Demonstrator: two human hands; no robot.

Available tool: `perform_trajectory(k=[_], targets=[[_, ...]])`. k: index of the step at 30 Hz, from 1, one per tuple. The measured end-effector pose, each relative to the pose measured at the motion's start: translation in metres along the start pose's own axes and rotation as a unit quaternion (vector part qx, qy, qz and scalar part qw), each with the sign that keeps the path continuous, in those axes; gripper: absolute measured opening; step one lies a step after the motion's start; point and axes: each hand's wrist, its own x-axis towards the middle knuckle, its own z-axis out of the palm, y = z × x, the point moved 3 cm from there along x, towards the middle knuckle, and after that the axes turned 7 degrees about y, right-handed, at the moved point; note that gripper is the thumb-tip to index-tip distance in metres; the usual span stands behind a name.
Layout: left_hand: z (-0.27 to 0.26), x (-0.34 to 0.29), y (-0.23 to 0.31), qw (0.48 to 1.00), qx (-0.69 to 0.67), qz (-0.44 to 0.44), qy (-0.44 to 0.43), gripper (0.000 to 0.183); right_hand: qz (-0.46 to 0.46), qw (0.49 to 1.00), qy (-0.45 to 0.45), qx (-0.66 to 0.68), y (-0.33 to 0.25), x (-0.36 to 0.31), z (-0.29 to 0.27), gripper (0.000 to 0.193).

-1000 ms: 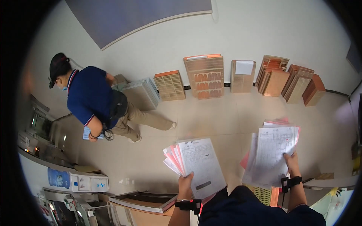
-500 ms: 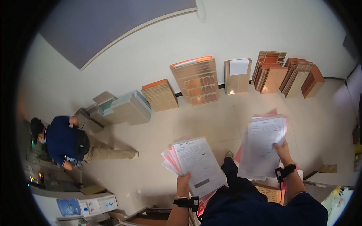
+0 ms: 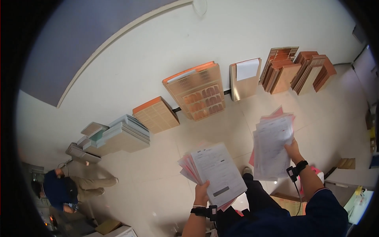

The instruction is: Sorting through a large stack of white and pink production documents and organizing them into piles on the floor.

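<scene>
- Far left: blue-grey panel point(image 3: 98, 33) on the wall.
- Near left: co-worker point(image 3: 65, 189) in dark top and tan trousers, well apart from the hands.
- Left, along the wall: grey boards point(image 3: 126, 138), then a tan stack point(image 3: 156, 116) with an orange top edge.
- Left hand point(image 3: 202, 192): forearm up from the near edge, black band point(image 3: 204, 212) on wrist. Thumb flat on top of the left papers point(image 3: 219, 170), at their near-left edge; fingers underneath, hidden. Gripping the wad.
- Left papers: white form on top, ruled lines, small dark marks at the far end, dark grey block near the thumb. Print too small to read. Pink and white sheets fan out on the left.
- Far middle: large copper-toned stack point(image 3: 197, 96) with arch shapes, then a narrower stack point(image 3: 244, 89) with a white sheet point(image 3: 247, 69) on it.
- Right papers point(image 3: 271, 146): white printed forms over pink sheets, staggered edges, small red mark on top; text blurred, can't read. Well off the floor, like the left ones.
- Right hand point(image 3: 293, 152): forearm angled in from near right, black band point(image 3: 297, 170) on wrist. Thumb side over the papers' right edge, other fingers hidden beneath. Gripping.
- Far right: reddish-brown stacks point(image 3: 310, 75) by the wall.
</scene>
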Motion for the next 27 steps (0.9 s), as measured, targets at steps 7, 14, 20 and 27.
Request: perform_trajectory(k=[7, 14, 20, 27], targets=[[-0.004, 0.021, 0.006, 0.999, 0.043, -0.008, -0.027, 0.037, -0.006, 0.999, 0.035, -0.009, 0.001, -0.007, 0.011, 0.048], [-0.011, -0.014, 0.067, 0.998, 0.067, -0.007, 0.006, 0.036, 0.06, 0.996, 0.052, 0.032, -0.009, -0.023, 0.019, 0.046], [-0.025, 0.006, 0.085, 0.996, 0.089, -0.005, 0.028, 0.037, 0.089, 0.994, 0.035, 0.045, 0.011, -0.027, 0.026, 0.05], [0.025, 0.031, 0.065, 0.997, 0.071, -0.021, 0.016, 0.039, 0.081, 0.995, 0.056, -0.012, 0.036, -0.004, 0.008, 0.049]])
